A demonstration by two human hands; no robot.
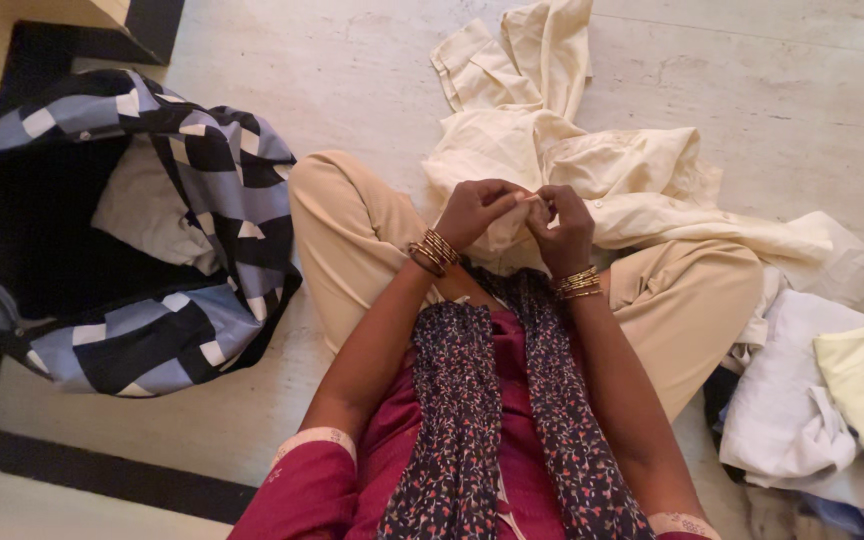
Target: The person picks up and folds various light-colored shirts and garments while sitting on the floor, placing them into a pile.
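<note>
Where pale stone floor (352,90) shows, cream garment (592,170) lies; possibly marble.

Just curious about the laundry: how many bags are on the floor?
1: a blue, black and white checked bag lies open beside the person's left knee. Others may sit out of view.

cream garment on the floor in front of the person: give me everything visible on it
The cream garment is a pale, thin-looking woven cloth, crumpled and unfolded, spread over the light floor from the person's lap outward. A cuffed sleeve or collar part points to the far end. Both hands pinch a small part of it together: left hand, right hand. It rests against the beige trouser legs.
</note>
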